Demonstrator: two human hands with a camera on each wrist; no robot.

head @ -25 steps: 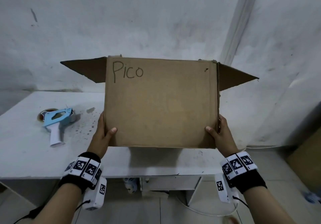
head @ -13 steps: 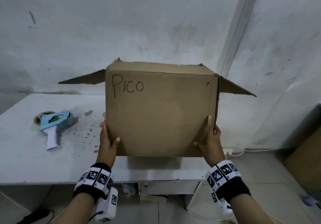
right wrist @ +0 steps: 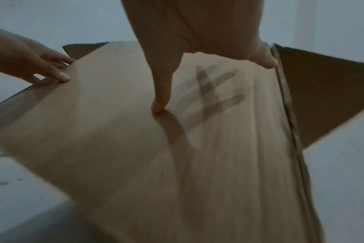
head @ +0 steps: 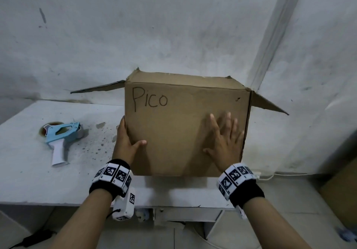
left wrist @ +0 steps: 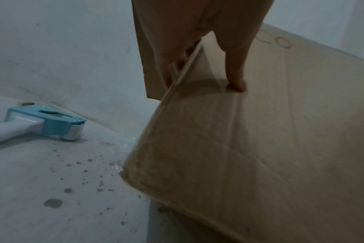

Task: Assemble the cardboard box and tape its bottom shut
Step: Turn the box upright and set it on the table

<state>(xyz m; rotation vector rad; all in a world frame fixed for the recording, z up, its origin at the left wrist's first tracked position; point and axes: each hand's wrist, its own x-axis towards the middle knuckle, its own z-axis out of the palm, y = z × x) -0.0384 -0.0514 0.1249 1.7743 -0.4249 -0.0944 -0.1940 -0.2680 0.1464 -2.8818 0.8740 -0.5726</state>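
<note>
A brown cardboard box [head: 173,132] marked "Pico" stands on the white table [head: 38,181], with its side flaps [head: 100,88] sticking out left and right at the top. My left hand [head: 127,142] grips the box's near left edge, its thumb [left wrist: 235,74] on the front face and its fingers round the side. My right hand [head: 226,142] lies flat with spread fingers on the right part of the front face [right wrist: 114,131]. The box's underside is hidden.
A blue and white tape dispenser [head: 61,138] lies on the table left of the box, over a brown ring stain. The wall stands close behind. A white cord [head: 280,174] and another cardboard piece [head: 340,187] are at the right, beyond the table's edge.
The box came down from mid-air toward the table and tipped so that its top shows. My right hand left the right edge and now lies flat on the front face.
</note>
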